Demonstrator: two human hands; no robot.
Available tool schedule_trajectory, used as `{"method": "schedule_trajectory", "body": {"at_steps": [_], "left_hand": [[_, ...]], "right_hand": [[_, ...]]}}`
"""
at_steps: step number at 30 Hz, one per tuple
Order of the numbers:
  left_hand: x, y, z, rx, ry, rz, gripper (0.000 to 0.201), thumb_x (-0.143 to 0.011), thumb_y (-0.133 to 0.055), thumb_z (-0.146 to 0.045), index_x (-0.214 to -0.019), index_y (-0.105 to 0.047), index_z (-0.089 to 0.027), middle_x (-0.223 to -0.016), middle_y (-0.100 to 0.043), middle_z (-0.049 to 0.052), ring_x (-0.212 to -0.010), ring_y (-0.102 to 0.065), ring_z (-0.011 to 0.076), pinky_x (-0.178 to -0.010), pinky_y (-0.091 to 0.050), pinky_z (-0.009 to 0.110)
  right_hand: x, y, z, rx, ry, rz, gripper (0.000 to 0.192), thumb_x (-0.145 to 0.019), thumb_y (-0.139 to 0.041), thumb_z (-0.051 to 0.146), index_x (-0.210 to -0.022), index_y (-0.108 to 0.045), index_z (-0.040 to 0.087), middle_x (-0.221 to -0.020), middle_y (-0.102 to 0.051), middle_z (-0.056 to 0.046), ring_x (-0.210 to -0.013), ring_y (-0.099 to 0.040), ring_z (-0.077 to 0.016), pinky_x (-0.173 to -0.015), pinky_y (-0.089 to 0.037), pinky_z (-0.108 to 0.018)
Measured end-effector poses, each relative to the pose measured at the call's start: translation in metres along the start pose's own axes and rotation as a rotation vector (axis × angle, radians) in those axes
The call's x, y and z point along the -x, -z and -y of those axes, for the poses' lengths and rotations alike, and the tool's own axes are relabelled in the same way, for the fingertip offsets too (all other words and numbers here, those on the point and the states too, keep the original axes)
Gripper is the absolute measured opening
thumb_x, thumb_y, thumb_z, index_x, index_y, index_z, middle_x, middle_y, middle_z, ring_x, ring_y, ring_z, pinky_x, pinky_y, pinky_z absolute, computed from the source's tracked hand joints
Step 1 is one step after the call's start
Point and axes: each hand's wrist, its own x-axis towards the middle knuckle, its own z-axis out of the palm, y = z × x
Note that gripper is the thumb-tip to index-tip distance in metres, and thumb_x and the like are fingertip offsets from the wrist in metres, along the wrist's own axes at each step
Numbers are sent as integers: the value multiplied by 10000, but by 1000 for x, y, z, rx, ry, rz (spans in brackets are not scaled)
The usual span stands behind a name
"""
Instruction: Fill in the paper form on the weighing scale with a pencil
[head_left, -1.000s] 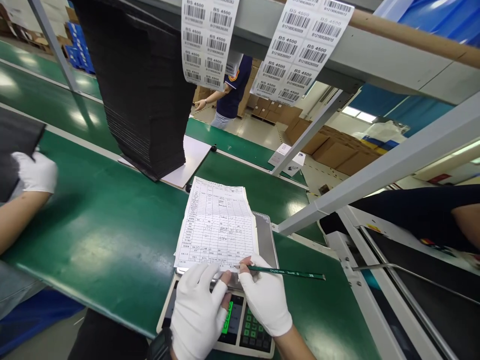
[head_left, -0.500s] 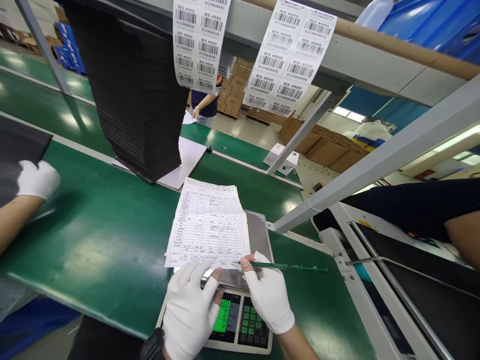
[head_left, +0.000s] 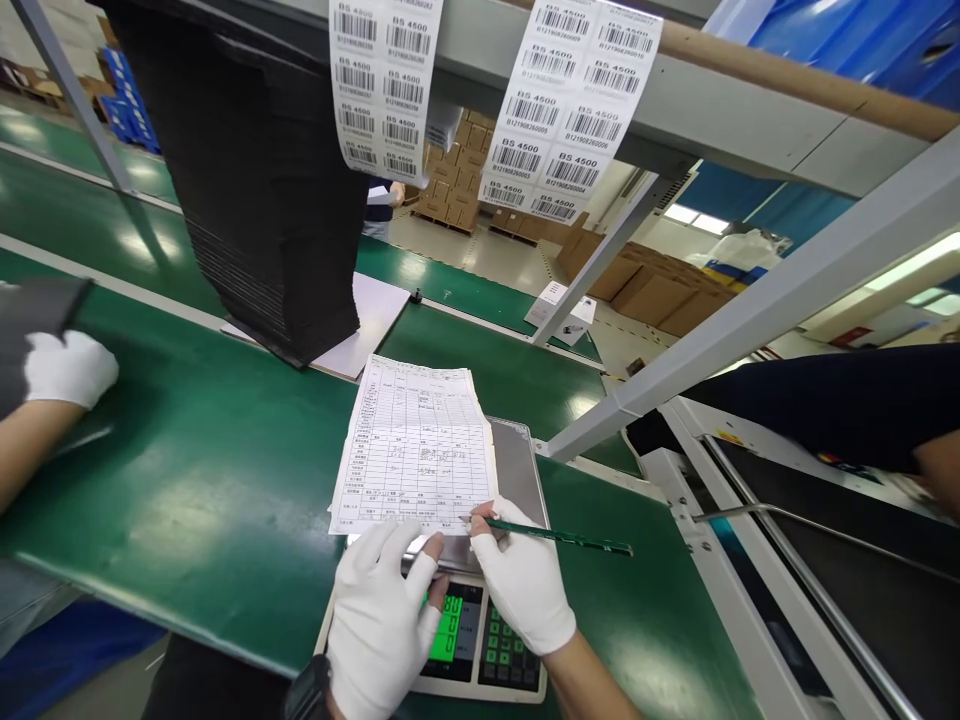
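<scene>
White gloves [head_left: 382, 625], a green pencil [head_left: 559, 538], a white gridded form [head_left: 415, 452], a green belt [head_left: 210, 470].

A single head-worn camera looks forward and down from close above the scale [head_left: 480, 600], which sits low and central; the green bench [head_left: 210, 470] stretches beyond it, label strips [head_left: 570, 110] overhead.

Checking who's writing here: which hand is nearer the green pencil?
Right. The right hand grips the green pencil; the left hand rests beside it on the form's lower edge.
</scene>
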Motion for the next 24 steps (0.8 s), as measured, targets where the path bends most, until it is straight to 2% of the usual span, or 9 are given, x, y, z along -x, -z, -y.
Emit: {"method": "schedule_trajectory", "body": {"at_steps": [16,24], "left_hand": [[1,0,-1,1,-5,1,278,-857,-605,-256,-1131,-649,-254,-1166,-604,71,-1041,-539,287,-837,-414,423],[1,0,0,-7,0,4,282,-846,-617,-259,-1126,-657,-259,-1174,-605,65,-1046,-541,286,-846,-416,432]], "right_hand": [[1,-3,-6,-16,18,15,217,-899,-486,310,-764,-599,183,-661,-615,19,-591,-579,-119,-610,-446,-235],[1,-3,-5,3,7,-20,216,-901,-492,316,-782,-611,180,-667,-626,11,-604,-586,-131,-616,-448,-242]]}}
